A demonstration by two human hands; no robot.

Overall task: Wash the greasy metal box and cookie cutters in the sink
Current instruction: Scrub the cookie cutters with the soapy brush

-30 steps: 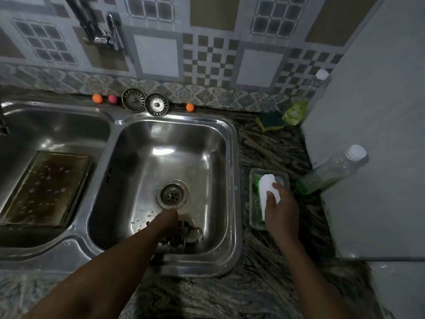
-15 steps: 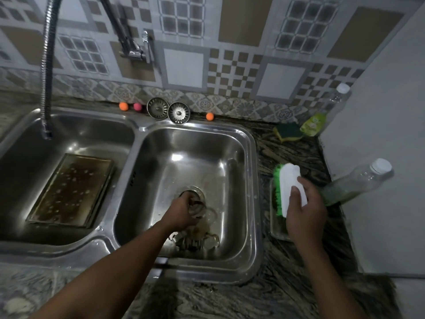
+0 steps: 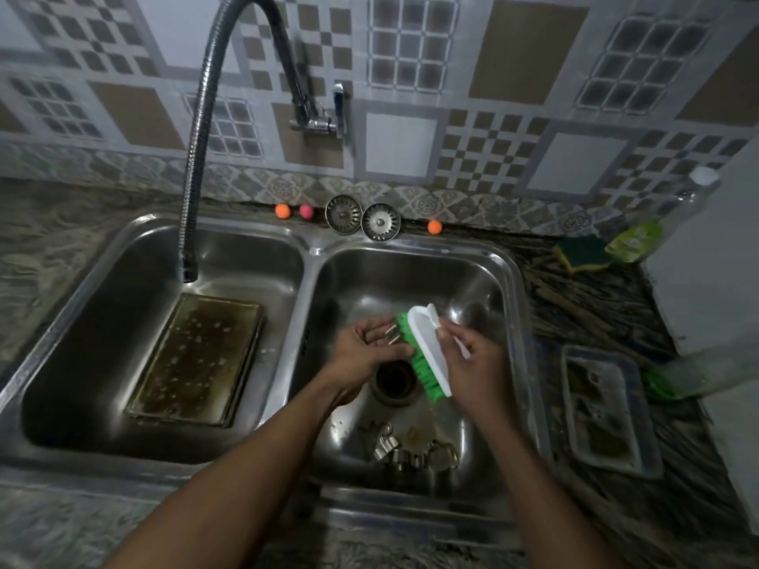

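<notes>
Well left of our hands, the greasy metal box (image 3: 197, 359) lies flat in the left basin of the sink (image 3: 312, 256), below the hose spout (image 3: 189, 273). Over the right basin's drain (image 3: 394, 381), our left hand (image 3: 363, 349) curls its fingers round one small cookie cutter (image 3: 392, 335). The brush (image 3: 425, 351) meets it with green bristles, and our right hand (image 3: 472, 365) grips its white back. Beneath both hands, nearer us, the other cookie cutters (image 3: 415, 449) lie heaped on the basin floor. Right of our right hand, a plastic tray (image 3: 603, 354) sits on the counter (image 3: 595, 314).
</notes>
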